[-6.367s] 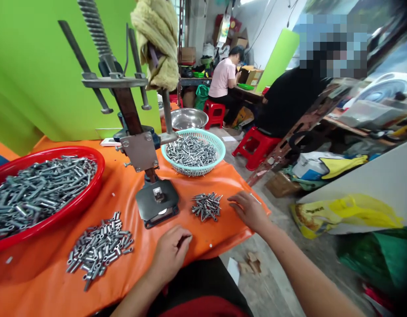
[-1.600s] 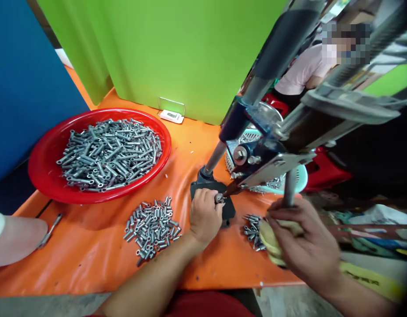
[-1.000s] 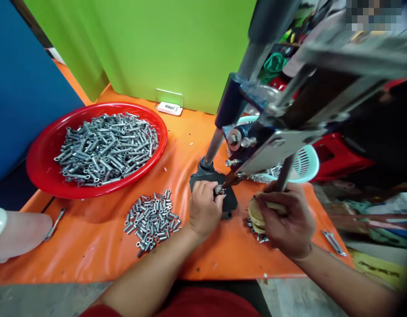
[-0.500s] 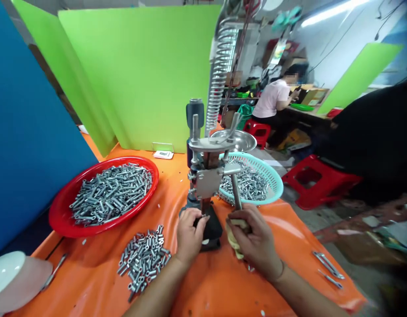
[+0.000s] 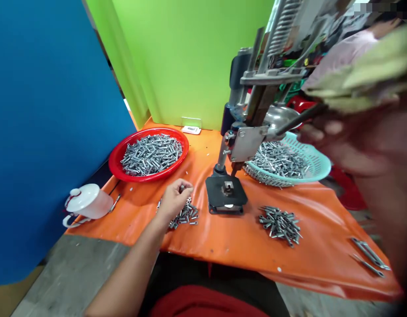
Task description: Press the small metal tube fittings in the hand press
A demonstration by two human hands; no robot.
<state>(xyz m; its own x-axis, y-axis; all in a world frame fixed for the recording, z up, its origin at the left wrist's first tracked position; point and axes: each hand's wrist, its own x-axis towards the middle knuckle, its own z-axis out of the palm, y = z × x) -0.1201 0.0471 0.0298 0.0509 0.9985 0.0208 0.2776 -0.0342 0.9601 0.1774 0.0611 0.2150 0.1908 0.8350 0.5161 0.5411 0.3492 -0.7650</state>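
My left hand (image 5: 173, 199) hovers over a small heap of short metal sleeves (image 5: 186, 215) on the orange table cover (image 5: 223, 246), its fingertips pinched on one sleeve (image 5: 182, 188). My right hand (image 5: 342, 145) is raised close to the camera at the upper right, blurred, and closed round the cloth-wrapped handle (image 5: 364, 72) of the hand press lever (image 5: 297, 119). The press (image 5: 247, 141) stands mid-table with its ram lifted. A small metal piece (image 5: 227, 187) sits on the die of its dark base plate (image 5: 225, 197).
A red basin (image 5: 115, 158) of metal parts is at the back left and a teal basket (image 5: 318, 169) of parts at the back right. A loose pile of parts (image 5: 280, 222), a white cup (image 5: 87, 203), long metal pieces (image 5: 368, 255), and green and blue partitions surround the table.
My right hand has swung the lever handle up from near the table. My left hand has left the press base and moved left to the heap of sleeves. The view has shifted left.
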